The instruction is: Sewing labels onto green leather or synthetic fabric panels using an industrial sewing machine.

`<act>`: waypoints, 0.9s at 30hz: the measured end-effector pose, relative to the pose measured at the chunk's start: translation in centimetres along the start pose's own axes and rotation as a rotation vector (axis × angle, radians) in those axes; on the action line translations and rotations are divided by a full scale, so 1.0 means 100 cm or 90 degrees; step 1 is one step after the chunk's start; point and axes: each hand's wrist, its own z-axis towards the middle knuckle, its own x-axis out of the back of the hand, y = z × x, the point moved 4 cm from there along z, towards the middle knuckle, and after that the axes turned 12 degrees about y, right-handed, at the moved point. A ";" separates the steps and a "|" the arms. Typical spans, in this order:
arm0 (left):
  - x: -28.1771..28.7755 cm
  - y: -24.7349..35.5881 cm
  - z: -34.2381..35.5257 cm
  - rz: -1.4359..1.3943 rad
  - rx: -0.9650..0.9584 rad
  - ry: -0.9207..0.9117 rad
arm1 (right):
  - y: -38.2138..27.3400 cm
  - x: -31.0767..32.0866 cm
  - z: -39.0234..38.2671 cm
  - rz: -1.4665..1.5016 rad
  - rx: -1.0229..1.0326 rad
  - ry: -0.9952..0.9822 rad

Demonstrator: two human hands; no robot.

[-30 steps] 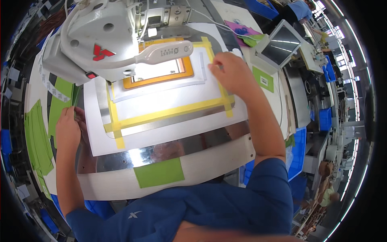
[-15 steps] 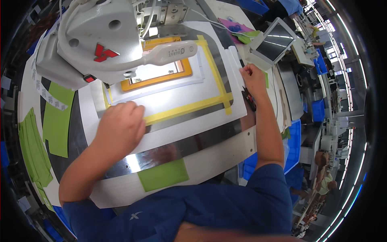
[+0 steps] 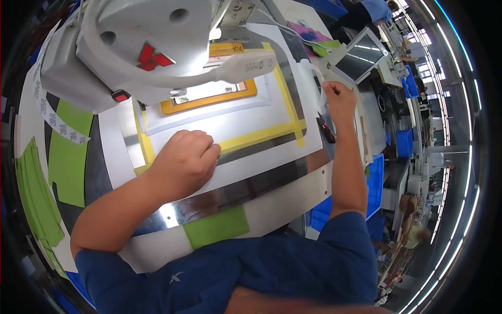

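metal worktop (image 3: 256, 183), left hand (image 3: 188, 159) over white paper (image 3: 261, 164), right hand (image 3: 341, 102) pinching white strip (image 3: 312, 83)

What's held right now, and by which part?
Right hand: at the edge of a white strip; whether it grips cannot be told. Left hand: nothing visibly held.

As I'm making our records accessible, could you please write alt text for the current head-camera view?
A person's left hand, loosely curled, is over a white sheet bordered with yellow tape, while their right hand is beside a curved white strip, contact unclear. Beyond the left hand, a light grey machine partly hides an orange rectangular frame.
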 end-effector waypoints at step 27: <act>-0.004 0.007 -0.004 0.041 0.113 -0.103 | -0.181 -0.068 -0.108 0.146 0.754 -0.230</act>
